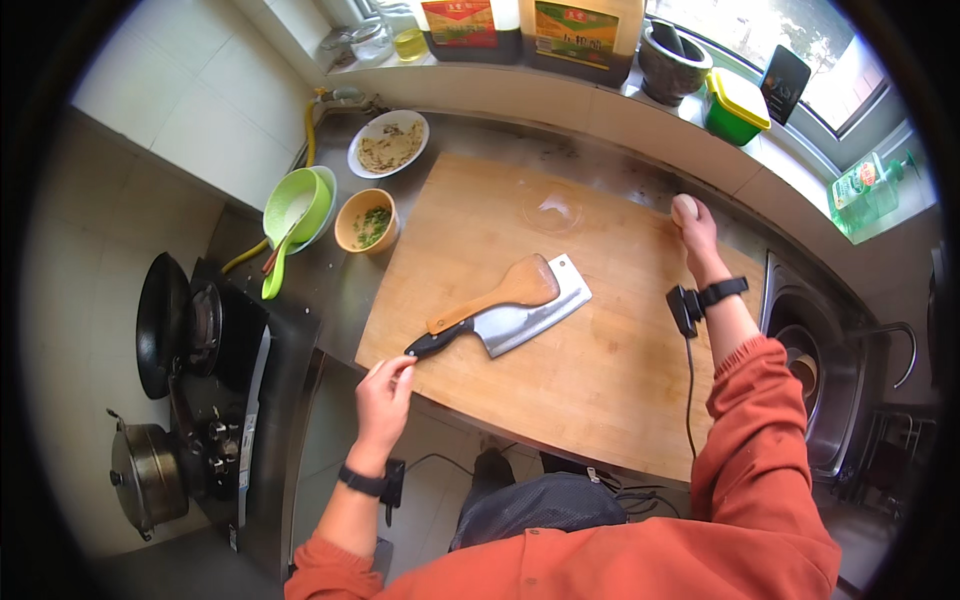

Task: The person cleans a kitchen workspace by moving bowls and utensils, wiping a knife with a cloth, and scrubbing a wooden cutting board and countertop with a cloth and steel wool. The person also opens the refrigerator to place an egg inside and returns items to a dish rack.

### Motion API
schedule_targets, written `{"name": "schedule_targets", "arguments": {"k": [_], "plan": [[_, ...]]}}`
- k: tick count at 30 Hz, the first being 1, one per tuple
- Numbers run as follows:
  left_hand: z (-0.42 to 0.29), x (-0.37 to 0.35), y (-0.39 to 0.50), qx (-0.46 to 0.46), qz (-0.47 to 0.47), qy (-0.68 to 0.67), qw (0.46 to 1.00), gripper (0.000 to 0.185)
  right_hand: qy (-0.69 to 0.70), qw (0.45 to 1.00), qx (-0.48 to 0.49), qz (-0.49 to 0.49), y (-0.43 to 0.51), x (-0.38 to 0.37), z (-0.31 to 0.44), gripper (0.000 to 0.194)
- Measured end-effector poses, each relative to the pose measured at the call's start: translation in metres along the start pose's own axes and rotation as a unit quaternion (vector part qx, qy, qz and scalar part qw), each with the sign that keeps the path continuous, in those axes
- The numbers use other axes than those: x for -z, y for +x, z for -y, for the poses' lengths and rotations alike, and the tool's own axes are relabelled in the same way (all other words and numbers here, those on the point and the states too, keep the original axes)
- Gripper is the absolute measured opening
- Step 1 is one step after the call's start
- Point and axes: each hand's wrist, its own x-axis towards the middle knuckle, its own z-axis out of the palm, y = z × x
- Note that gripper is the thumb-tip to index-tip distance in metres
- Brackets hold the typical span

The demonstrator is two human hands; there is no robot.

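A large wooden cutting board (622,337) lies before me. On it a cleaver (525,326) with a black handle rests partly under a wooden spatula (517,285). My left hand (386,394) is at the board's near left edge, its fingertips by the end of the cleaver handle; whether they touch it I cannot tell. At the far right edge, my right hand (699,229) is closed around a pale, rounded object (684,208), perhaps an egg. A wet-looking round mark with a whitish patch (555,208) shows near the board's far side.
Left of the board stand an orange bowl of chopped greens (369,220), a white bowl of paste (388,144) and a green handled bowl (289,206). A stove with a wok (163,326) and a lidded pot (150,476) is farther left; a steel sink (825,450) is right.
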Motion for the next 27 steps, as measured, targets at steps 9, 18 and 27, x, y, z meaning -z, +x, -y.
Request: {"name": "schedule_targets", "arguments": {"k": [9, 18, 27], "plan": [[-0.023, -0.002, -0.025, -0.006, 0.016, -0.127, 0.992, 0.017, 0.344, 0.904, -0.179, 0.179, -0.186, 0.079, 0.02, 0.032], [0.019, 0.079, -0.156, -0.087, -0.019, -0.187, 0.978, 0.019, 0.279, 0.881, -0.234, 0.301, -0.383, 0.019, 0.093, 0.035], [0.057, 0.176, -0.329, 0.02, -0.217, -0.252, 0.943, 0.023, 0.182, 0.743, -0.279, 0.58, -0.567, -0.081, 0.163, 0.039]]}}
